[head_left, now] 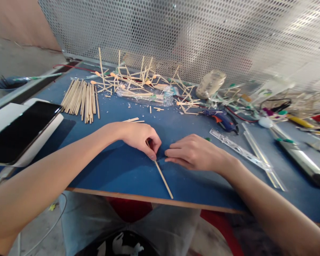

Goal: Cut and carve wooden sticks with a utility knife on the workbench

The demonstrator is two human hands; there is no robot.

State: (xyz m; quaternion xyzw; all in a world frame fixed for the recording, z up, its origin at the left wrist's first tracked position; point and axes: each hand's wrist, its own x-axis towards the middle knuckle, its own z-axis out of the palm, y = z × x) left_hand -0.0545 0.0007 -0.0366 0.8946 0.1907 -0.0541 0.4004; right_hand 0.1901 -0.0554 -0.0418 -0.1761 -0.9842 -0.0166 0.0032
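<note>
My left hand (144, 138) pinches a thin wooden stick (164, 179) between thumb and fingers. The stick slants down toward the front edge of the blue table, its lower end pointing at me. Just to the right, my right hand (192, 153) has its fingers pressed together close to the stick; whatever is between the fingertips is too small to make out. Behind my left hand lie a few short sticks (134, 120), partly covered by it. A bundle of similar sticks (81, 97) rests at the back left.
Stick structures with orange tips (133, 76) stand along the mesh panel (149, 32). A blue glue gun (222, 119), a clear ruler (240, 149), glue sticks (264, 156) and a utility knife (301, 158) lie right. A phone (21, 131) sits left on the blue table (109, 177).
</note>
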